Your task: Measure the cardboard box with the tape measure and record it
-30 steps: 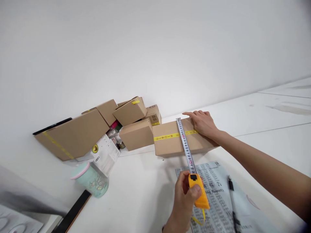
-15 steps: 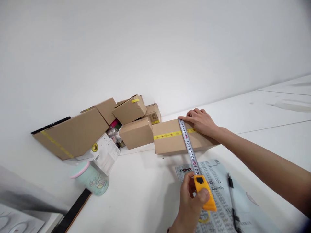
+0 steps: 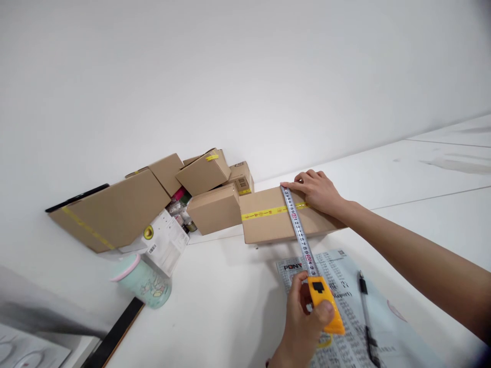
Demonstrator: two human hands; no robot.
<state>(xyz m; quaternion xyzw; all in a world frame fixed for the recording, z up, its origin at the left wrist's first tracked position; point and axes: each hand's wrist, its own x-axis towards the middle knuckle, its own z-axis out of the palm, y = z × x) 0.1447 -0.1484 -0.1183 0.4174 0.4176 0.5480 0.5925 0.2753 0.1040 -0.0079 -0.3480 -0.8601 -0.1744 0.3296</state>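
A closed cardboard box with yellow printed tape lies on the white table. The metal blade of a tape measure stretches across its top, front to back. My left hand is closed around the yellow case, in front of the box and above a printed sheet. At the box's far edge, my right hand rests on the top, its index finger holding the blade's end and the other fingers curled. Numbers up to just past 20 show on the blade. A black-capped pen lies on the sheet.
Several other cardboard boxes are stacked to the left against the wall, with small jars among them. A mint cup with a pink rim and a white package stand nearer. A dark bar lies at lower left.
Almost nothing differs. The tape measure's case in my left hand has shifted very slightly right, and the view has moved a little.
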